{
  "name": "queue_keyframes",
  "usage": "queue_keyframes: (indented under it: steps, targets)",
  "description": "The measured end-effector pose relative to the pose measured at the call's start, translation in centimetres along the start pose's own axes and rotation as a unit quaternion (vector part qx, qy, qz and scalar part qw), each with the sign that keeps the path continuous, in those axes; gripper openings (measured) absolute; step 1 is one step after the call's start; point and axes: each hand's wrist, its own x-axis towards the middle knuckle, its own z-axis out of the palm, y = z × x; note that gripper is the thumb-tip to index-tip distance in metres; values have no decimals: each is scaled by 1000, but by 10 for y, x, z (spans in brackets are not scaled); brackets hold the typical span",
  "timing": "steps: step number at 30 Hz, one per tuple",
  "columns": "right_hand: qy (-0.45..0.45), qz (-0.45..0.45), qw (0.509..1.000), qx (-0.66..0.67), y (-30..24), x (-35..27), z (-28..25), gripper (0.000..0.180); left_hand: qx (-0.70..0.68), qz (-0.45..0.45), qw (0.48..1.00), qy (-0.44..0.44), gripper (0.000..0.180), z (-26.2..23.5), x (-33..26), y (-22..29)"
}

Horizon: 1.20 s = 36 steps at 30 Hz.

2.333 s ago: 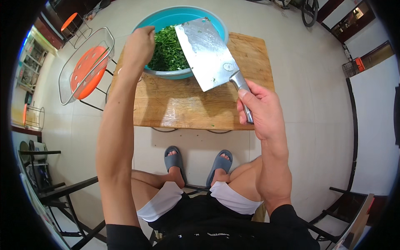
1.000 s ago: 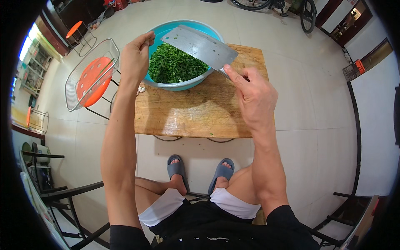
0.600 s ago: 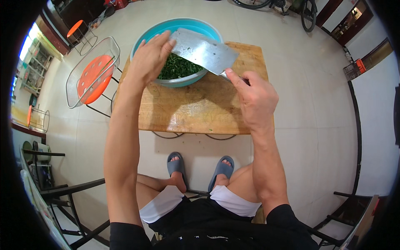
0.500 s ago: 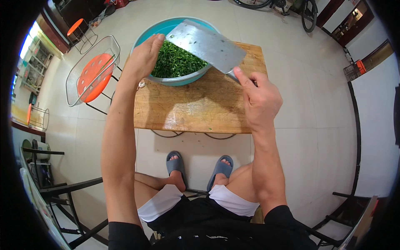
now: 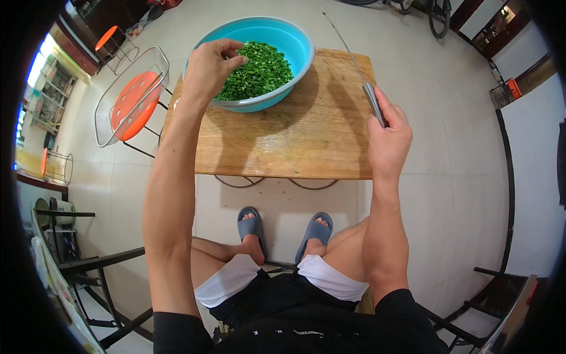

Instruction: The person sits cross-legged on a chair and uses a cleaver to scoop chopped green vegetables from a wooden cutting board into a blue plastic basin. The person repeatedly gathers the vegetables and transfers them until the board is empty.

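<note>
A turquoise bowl (image 5: 303,50) sits at the far left of the wooden board (image 5: 277,150), partly filled with finely chopped green leaves (image 5: 259,74). Over the bowl's left side reaches my left hand (image 5: 212,68); its fingers are bent with a gap from the thumb, and nothing shows between them. My right hand (image 5: 390,133) is wrapped round the metal handle of a cleaver (image 5: 354,58) at the board's right side. The blade is turned edge-on and points up and away, apart from the bowl.
To the left, a wire mesh basket (image 5: 106,112) rests on an orange stool (image 5: 137,97). Another orange stool (image 5: 107,36) stands farther back. A bicycle wheel (image 5: 439,20) is at the far right. Below the board are my feet in grey slippers (image 5: 252,227).
The cleaver has moved from over the bowl to the right, its blade turning from flat to edge-on. My left hand has left the blade and bent its fingers over the bowl.
</note>
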Motion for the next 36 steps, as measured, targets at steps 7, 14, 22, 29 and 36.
queue_keyframes:
  steps: [7,14,22,29,36]
  targets:
    - [-14,48,996,74,-3,0,-3,48,-22,36,999,13,31,10,7,5]
    - [-41,71,995,64,3,-3,-1,47,27,56,998,-19,33,9,3,-6]
    - [-31,94,992,82,2,0,-4,46,70,24,997,-24,39,15,-2,17]
    - [-35,83,990,113,6,0,-3,48,-331,-70,936,-97,80,-18,4,4]
    - [-35,79,988,125,9,-1,0,49,-180,-20,980,-87,54,-17,4,22]
